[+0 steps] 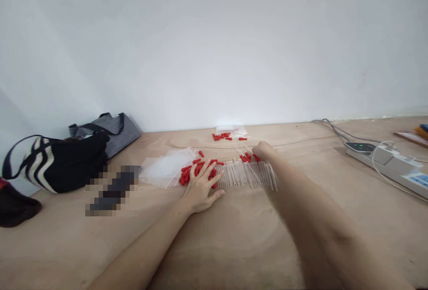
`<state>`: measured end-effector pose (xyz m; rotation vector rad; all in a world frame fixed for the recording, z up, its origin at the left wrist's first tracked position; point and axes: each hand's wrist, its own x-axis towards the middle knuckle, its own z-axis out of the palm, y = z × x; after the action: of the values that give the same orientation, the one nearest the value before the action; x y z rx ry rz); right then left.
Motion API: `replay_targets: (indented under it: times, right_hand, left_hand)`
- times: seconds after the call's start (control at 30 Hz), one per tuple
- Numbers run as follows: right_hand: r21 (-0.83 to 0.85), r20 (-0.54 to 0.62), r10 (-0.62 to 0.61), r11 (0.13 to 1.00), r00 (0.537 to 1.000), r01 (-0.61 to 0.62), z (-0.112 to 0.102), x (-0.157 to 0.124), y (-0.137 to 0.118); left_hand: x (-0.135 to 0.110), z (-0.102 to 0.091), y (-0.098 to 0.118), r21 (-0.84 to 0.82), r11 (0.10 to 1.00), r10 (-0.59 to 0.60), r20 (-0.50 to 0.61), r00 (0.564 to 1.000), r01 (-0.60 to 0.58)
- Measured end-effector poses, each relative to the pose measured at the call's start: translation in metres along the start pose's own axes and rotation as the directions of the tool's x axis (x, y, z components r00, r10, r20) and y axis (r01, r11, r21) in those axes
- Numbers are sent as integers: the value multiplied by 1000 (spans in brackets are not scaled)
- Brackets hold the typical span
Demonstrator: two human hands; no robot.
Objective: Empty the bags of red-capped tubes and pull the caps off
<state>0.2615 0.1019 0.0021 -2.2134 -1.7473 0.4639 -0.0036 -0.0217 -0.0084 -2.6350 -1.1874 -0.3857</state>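
Observation:
My left hand (200,188) lies with fingers spread over a pile of red rubber bulbs (185,176). Its fingertips reach toward a row of thin clear tubes (230,178) laid side by side on the wooden table. Beyond the right end of that row, my right hand (263,151) is closed, its fingers mostly hidden behind the back of the hand. Beside it lie several clear tubes with red bulbs on their ends (246,156). One red bulb (256,158) shows right at the hand's edge; whether the fingers grip it is hidden.
Plastic zip bags (163,167) lie left of the pile. Farther back are loose red bulbs (220,137) and another clear bag (230,129). A black bag (73,165) and a striped bag (125,134) stand left; a power strip (394,163) with cables is right.

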Motion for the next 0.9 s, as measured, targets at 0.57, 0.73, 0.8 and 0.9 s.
replay_targets:
  times: [0.57,0.73,0.8,0.9]
  right_hand:
    - [-191,-37,-138,973,990,128,8,2,-1]
    - [-237,-6,-199,952,980,192,16,15,-18]
    - [-248,-1,-215,946,977,208,20,20,-26]
    - [-254,-5,-217,944,976,208,24,28,-36]
  left_hand:
    - [1,1,0,-47,997,-59,-73,996,56]
    - [0,0,0,-59,996,-71,-86,994,66]
    - [0,-1,1,-68,995,-75,-84,994,70]
    - [0,-4,2,-75,995,-71,-79,994,65]
